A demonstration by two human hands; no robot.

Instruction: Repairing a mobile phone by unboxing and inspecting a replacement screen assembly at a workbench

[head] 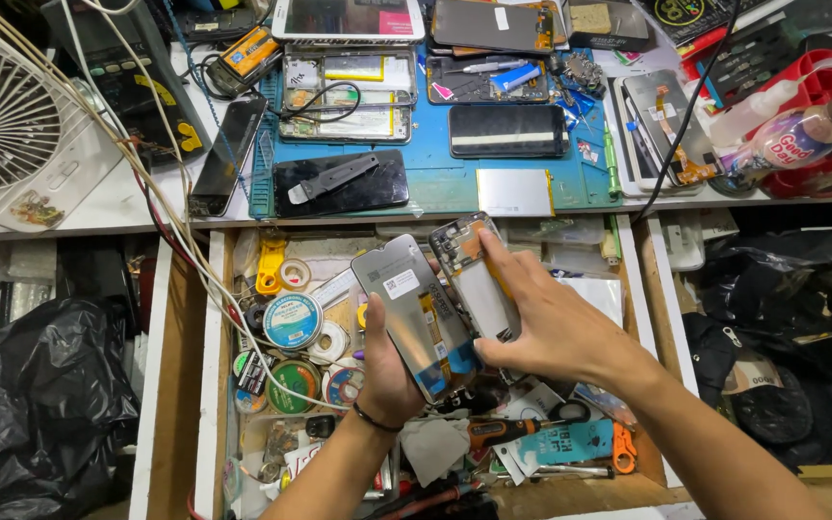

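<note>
My left hand (384,371) holds a detached phone screen panel (406,303), its grey metal back with an orange flex cable facing up. Beside it, my right hand (546,323) grips an opened phone body (472,274) with its frame and inner parts exposed. The two parts sit side by side, edges touching, above an open wooden drawer (212,366). A black band is on my left wrist.
The drawer holds tape rolls (292,321), a yellow tool (270,266), a screwdriver (503,429) and loose bits. Behind it a blue work mat (435,188) carries several phones, panels and a battery (515,193). A white fan (7,116) stands left; glue bottles (801,135) right; black bags at both sides.
</note>
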